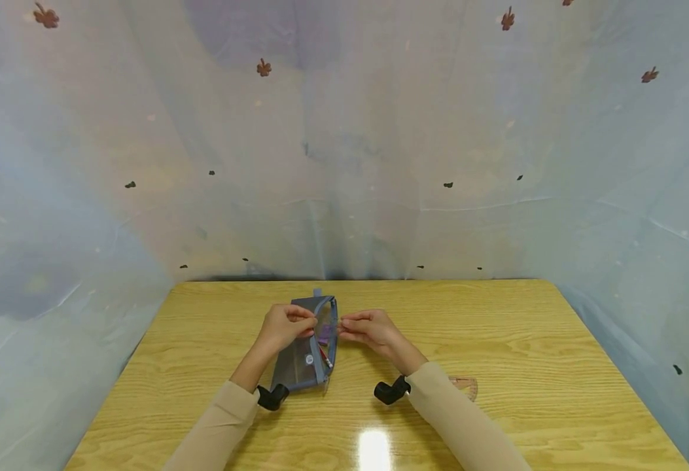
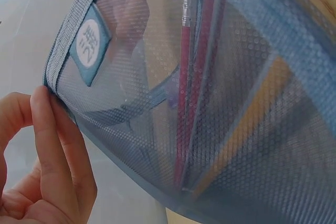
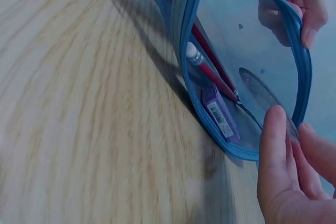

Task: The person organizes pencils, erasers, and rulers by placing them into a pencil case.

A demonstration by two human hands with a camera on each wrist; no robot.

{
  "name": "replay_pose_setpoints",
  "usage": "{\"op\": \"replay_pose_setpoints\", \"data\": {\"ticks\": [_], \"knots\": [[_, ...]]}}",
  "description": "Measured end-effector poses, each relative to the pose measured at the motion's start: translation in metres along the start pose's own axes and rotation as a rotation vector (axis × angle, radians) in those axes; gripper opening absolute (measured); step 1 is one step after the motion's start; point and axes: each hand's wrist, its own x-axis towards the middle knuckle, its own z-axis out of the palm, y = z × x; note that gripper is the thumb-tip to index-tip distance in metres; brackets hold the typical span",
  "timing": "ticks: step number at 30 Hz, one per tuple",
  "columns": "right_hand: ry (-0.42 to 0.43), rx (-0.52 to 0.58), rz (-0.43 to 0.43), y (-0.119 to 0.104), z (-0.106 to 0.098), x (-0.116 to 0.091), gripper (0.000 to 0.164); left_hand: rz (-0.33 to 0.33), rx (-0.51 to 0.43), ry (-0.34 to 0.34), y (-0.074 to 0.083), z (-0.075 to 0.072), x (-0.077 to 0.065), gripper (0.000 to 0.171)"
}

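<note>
A blue-grey mesh pencil case (image 1: 297,360) stands unzipped, its mouth spread toward the right. At the upper rim of that mouth, my left hand (image 1: 288,327) pinches the zipper edge between thumb and fingers. My right hand (image 1: 373,332) pinches a thin, clear, flat plastic piece (image 3: 262,94) with a curved edge, part of it within the opening; its exact kind is hard to tell. Inside lie a red pencil (image 2: 185,40) with a white eraser end, a second red stick beside it, a purple box-shaped item (image 3: 219,115) with a barcode, and a yellowish strip (image 2: 241,121) seen through the mesh.
A clear plastic drawing tool (image 1: 464,386) with a marked edge lies on the wooden table (image 1: 527,340), partly behind the right sleeve. Black wrist cameras sit on both wrists. A pale patterned sheet (image 1: 344,163) hangs behind the table and along its sides.
</note>
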Motion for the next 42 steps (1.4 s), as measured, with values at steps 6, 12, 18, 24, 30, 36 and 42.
{"op": "replay_pose_setpoints", "data": {"ticks": [6,12,18,24,30,36,42], "knots": [[-0.019,0.027,-0.014,0.003,0.003,0.003,0.035,-0.017,-0.009,0.008,-0.001,0.001,0.001,0.007],[-0.009,0.063,-0.019,0.001,0.008,0.005,0.035,-0.013,-0.019,0.008,-0.002,0.002,0.002,0.008],[-0.006,0.064,-0.037,0.003,0.014,0.007,0.035,-0.003,-0.005,0.001,-0.002,0.001,0.003,0.008],[-0.018,0.048,-0.066,0.007,0.017,0.01,0.026,-0.004,-0.003,-0.009,0.0,0.002,0.004,0.008],[-0.015,-0.019,-0.084,0.008,0.02,0.008,0.022,0.001,-0.002,-0.013,0.001,0.002,0.004,0.008],[-0.01,-0.133,-0.075,0.009,0.022,0.008,0.027,0.004,0.006,-0.006,0.001,0.001,0.003,0.008],[0.049,-0.253,-0.118,0.01,0.022,0.008,0.025,-0.008,0.003,-0.001,0.001,0.001,0.003,0.008]]}}
